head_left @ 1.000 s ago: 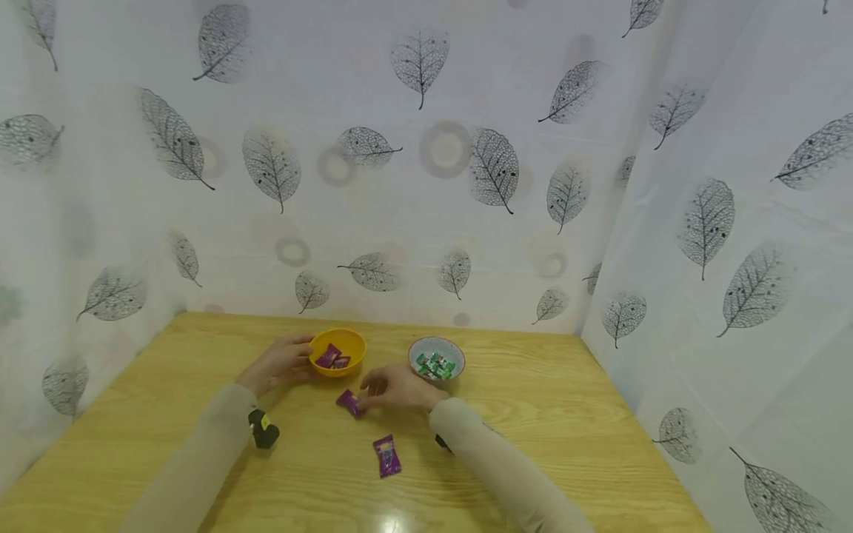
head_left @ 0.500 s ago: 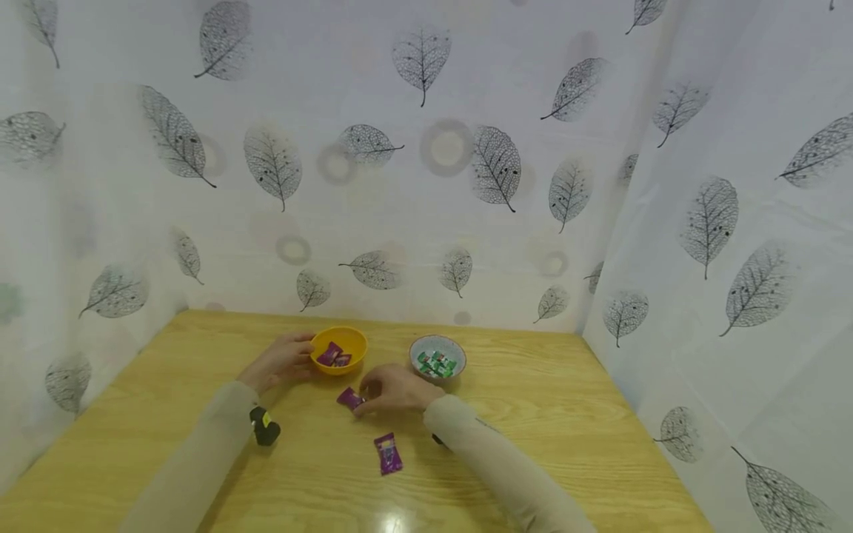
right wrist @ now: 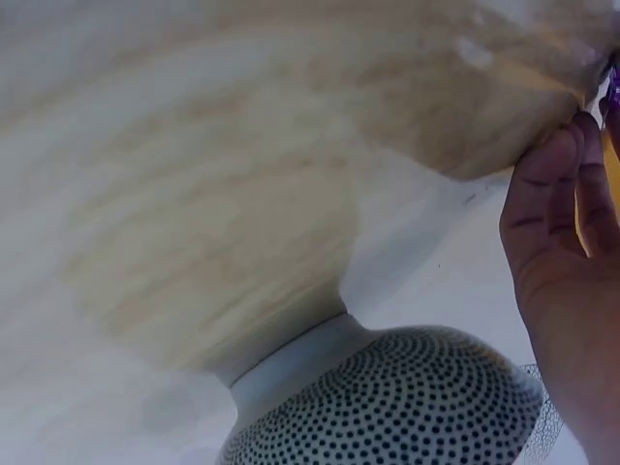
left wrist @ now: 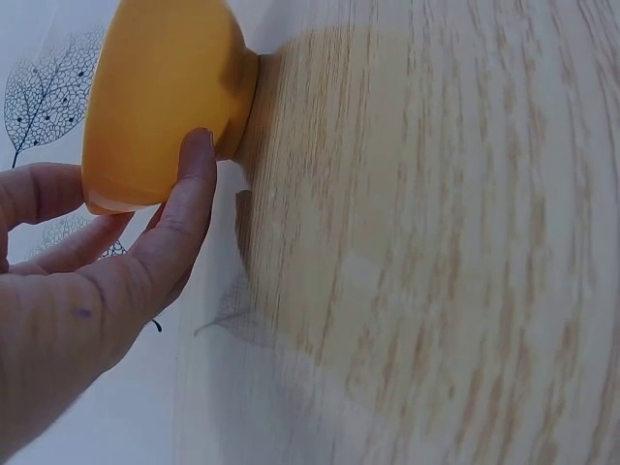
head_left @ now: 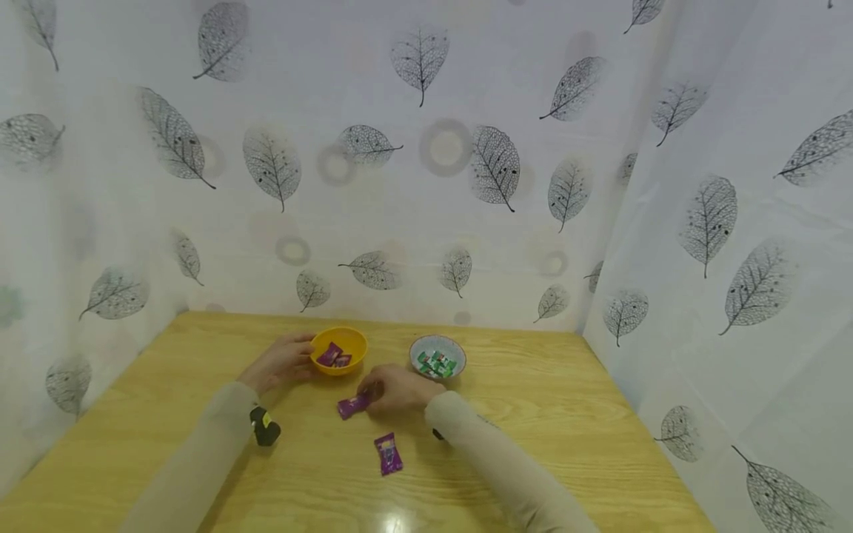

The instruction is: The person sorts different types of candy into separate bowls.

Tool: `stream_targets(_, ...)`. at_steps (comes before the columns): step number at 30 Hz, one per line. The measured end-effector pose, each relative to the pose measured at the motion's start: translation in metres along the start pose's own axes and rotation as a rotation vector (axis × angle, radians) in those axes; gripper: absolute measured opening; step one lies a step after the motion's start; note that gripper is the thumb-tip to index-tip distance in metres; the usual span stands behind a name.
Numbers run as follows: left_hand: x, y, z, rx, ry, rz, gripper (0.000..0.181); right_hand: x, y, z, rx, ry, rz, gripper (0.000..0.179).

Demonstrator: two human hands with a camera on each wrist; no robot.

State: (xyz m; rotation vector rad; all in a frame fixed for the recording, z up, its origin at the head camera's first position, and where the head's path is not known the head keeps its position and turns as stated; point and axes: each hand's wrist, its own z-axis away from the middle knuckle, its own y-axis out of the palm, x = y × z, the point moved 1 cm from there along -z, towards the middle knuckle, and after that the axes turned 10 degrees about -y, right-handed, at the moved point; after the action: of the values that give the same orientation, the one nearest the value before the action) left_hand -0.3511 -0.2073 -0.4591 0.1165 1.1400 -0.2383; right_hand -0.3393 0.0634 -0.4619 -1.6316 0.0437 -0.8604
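My left hand (head_left: 280, 363) holds the left side of a yellow bowl (head_left: 356, 343). In the left wrist view, the thumb and fingers (left wrist: 184, 218) curve around the outside of that bowl (left wrist: 160, 97), which stands on the table. Two purple-wrapped candies (head_left: 330, 354) lie inside it. My right hand (head_left: 400, 389) pinches the right end of another purple-wrapped candy (head_left: 352, 405), low over the table in front of the bowl. Only a sliver of this candy (right wrist: 614, 89) shows in the right wrist view, beyond the fingertips. One more purple candy (head_left: 388, 454) lies nearer the front.
A speckled bowl (head_left: 415, 348) with several green-wrapped candies (head_left: 436, 364) stands behind the right hand; its dotted outside (right wrist: 387, 407) is close below that hand in the right wrist view. The wooden table (head_left: 546, 429) meets leaf-patterned curtains (head_left: 426, 222) at the back and sides.
The right fingers have closed on the candy, and the candy has turned from slanting down to slanting up toward the right. The left hand and both bowls have stayed put.
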Motion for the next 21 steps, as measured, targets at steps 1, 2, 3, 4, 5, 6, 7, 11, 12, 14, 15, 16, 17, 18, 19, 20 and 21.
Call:
stream_targets(1, 0.0001, -0.0004, -0.0006, 0.000, -0.001, -0.002, 0.060, -0.0005, -0.0012, 0.0003, 0.010, -0.007, -0.004, 0.037)
stream_targets(2, 0.0001, -0.0007, -0.0010, 0.001, -0.001, -0.003, 0.060, -0.0008, -0.0022, 0.0003, 0.020, -0.014, -0.009, 0.038)
stream_targets(3, 0.0002, -0.0009, -0.0014, 0.005, 0.000, 0.002, 0.060, -0.0013, -0.0031, 0.0001, 0.032, -0.023, -0.010, 0.038)
stream_targets(4, 0.0004, -0.0010, -0.0018, 0.005, 0.000, 0.004, 0.061, -0.0020, -0.0039, -0.0005, 0.045, -0.034, -0.009, 0.039)
stream_targets(5, 0.0006, -0.0012, -0.0021, 0.004, 0.000, 0.004, 0.060, -0.0025, -0.0048, -0.0011, 0.057, -0.050, -0.004, 0.039)
stream_targets(6, 0.0007, -0.0013, -0.0020, 0.004, 0.002, 0.004, 0.060, -0.0026, -0.0055, -0.0016, 0.068, -0.067, 0.001, 0.038)
stream_targets(7, 0.0007, -0.0015, -0.0015, 0.004, 0.002, 0.000, 0.061, -0.0030, -0.0058, -0.0024, 0.075, -0.083, 0.010, 0.038)
stream_targets(11, 0.0004, -0.0014, 0.0008, 0.003, 0.004, 0.002, 0.060, -0.0041, -0.0073, -0.0048, 0.098, -0.161, 0.053, 0.036)
stream_targets(12, 0.0003, -0.0013, 0.0013, 0.004, 0.005, 0.002, 0.060, -0.0043, -0.0075, -0.0050, 0.102, -0.174, 0.055, 0.035)
stream_targets(14, -0.0002, -0.0009, 0.0018, 0.003, 0.003, 0.011, 0.060, -0.0042, -0.0080, -0.0053, 0.111, -0.192, 0.054, 0.034)
stream_targets(15, -0.0004, -0.0007, 0.0018, 0.003, 0.004, 0.012, 0.060, -0.0042, -0.0082, -0.0052, 0.114, -0.191, 0.044, 0.035)
stream_targets(16, -0.0006, -0.0005, 0.0017, 0.003, 0.007, 0.005, 0.060, -0.0040, -0.0083, -0.0050, 0.117, -0.188, 0.035, 0.034)
stream_targets(17, -0.0006, -0.0003, 0.0014, 0.001, 0.006, 0.008, 0.060, -0.0037, -0.0085, -0.0048, 0.120, -0.183, 0.027, 0.034)
stream_targets(18, -0.0006, 0.0000, 0.0009, 0.002, 0.009, 0.009, 0.060, -0.0033, -0.0085, -0.0046, 0.122, -0.177, 0.022, 0.034)
stream_targets(19, -0.0006, 0.0003, 0.0004, 0.001, 0.008, 0.013, 0.060, -0.0032, -0.0084, -0.0044, 0.122, -0.171, 0.025, 0.034)
stream_targets(20, -0.0005, 0.0006, -0.0002, 0.005, 0.011, 0.014, 0.060, -0.0031, -0.0082, -0.0040, 0.122, -0.164, 0.027, 0.034)
stream_targets(21, -0.0003, 0.0008, -0.0007, 0.003, 0.010, 0.016, 0.060, -0.0033, -0.0077, -0.0038, 0.118, -0.153, 0.030, 0.034)
